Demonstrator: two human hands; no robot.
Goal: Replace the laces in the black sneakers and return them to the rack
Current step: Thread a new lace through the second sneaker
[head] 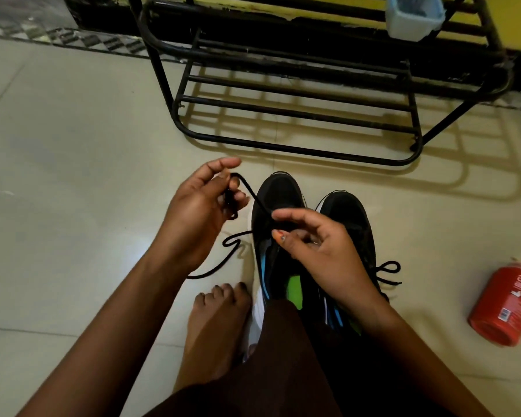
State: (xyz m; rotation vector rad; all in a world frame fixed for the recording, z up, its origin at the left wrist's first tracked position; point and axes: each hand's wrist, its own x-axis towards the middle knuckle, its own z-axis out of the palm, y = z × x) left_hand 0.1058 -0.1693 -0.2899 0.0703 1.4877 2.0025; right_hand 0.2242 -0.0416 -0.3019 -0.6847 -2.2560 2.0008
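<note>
Sneakers, black, stand side by side on the tiled floor directly under the right hand. The left hand, raised just left of the pair, pinches a black lace in curled fingers. The right hand pinches the same lace between thumb and forefinger. Slack lace trails on the floor below the left hand. Rack stands beyond both hands — red bottle lies well right of the right hand.

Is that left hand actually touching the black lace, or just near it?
Touching. The head view shows the left hand with its fingers curled round the lace, which loops out of that grip and runs toward the right hand.
</note>
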